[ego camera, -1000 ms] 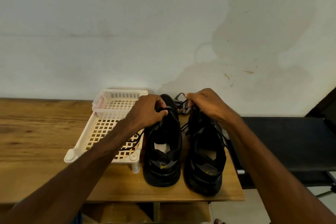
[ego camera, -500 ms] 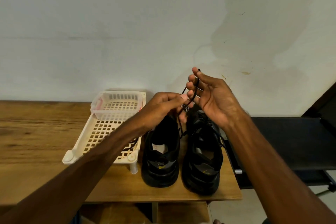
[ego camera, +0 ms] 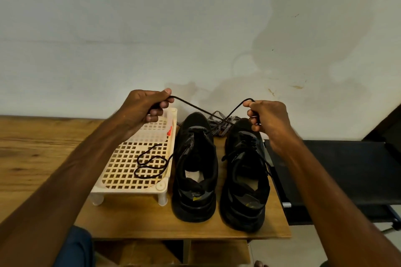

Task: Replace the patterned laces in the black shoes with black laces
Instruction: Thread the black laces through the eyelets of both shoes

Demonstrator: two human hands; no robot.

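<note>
Two black shoes stand side by side on the wooden table, heels toward me: the left shoe (ego camera: pixel 195 169) and the right shoe (ego camera: pixel 245 175). My left hand (ego camera: pixel 145 110) and my right hand (ego camera: pixel 267 119) each pinch an end of a black lace (ego camera: pixel 195 109), raised above the shoes. The two strands cross over the left shoe's toe and run down to it. The right shoe carries a black lace. Patterned black-and-white laces (ego camera: pixel 221 124) lie bunched behind the toes. Another part of black lace (ego camera: pixel 149 163) lies looped on the tray.
A cream plastic lattice tray (ego camera: pixel 130 180) on short legs stands left of the shoes. The wooden table (ego camera: pixel 32 151) ends just right of the right shoe, where a black bench (ego camera: pixel 347 169) sits lower. A stained white wall is close behind.
My hands rose from the shoe toes, then spread apart, pulling the black lace ends up and outward. The view has shifted slightly.
</note>
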